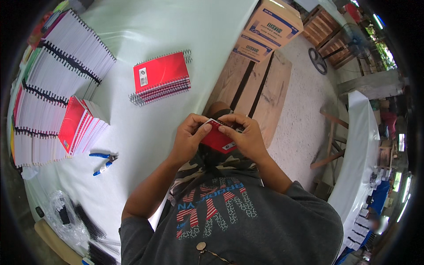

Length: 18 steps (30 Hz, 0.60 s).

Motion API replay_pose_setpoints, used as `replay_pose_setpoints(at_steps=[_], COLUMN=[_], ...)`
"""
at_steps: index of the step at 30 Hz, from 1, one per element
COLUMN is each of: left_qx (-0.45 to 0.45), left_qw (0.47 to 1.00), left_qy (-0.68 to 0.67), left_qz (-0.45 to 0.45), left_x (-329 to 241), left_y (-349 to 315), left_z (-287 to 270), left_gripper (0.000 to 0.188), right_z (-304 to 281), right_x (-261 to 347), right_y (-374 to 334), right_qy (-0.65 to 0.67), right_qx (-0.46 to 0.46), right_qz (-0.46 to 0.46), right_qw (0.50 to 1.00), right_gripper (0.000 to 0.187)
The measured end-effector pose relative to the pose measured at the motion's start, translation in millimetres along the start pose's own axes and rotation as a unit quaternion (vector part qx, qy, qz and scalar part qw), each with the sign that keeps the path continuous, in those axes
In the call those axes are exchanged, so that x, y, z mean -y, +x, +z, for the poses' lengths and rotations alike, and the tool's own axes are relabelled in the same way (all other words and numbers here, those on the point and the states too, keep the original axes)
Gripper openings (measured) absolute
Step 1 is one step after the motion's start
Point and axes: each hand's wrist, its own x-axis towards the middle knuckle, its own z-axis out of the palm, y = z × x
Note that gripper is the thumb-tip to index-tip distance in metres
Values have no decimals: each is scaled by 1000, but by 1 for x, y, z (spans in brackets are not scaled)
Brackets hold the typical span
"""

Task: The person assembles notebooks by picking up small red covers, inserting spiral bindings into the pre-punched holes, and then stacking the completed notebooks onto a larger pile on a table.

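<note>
Both hands hold a small red notebook (217, 140) over my lap, beside the table edge. My left hand (191, 136) pinches its upper left corner, thumb on the cover. My right hand (246, 136) grips the upper right side, with its thumb also on the cover. A dark spiral binding shows partly between my fingers along the top edge; the rest of it is hidden. On the table ahead to the left lies a stack of red spiral notebooks (161, 70), with wire coils sticking out at its corners.
Blue-handled cutters (102, 156) lie on the white-covered table (145, 128). Tall rows of spiral-bound books (48, 101) stand at the left, with more red notebooks (73, 121) against them. Loose black coils (88, 223) lie near a plastic bag (62, 212). Cardboard boxes (269, 31) sit on wooden slats (269, 88).
</note>
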Motion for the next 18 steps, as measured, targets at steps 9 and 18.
replay_pose_setpoints(at_steps=[9,18], left_qx=[7,-16], left_qw=[1000,999], left_qy=[-12,46], left_qz=[0,-9], left_x=[-2,1], left_y=[0,-2], left_z=[6,8], left_gripper=[17,17], right_z=[-7,-15], right_x=[-2,2], right_y=[1,4], right_qy=[54,-27], right_qx=[23,47], right_qz=[21,36], right_qw=[998,998], right_gripper=[23,29])
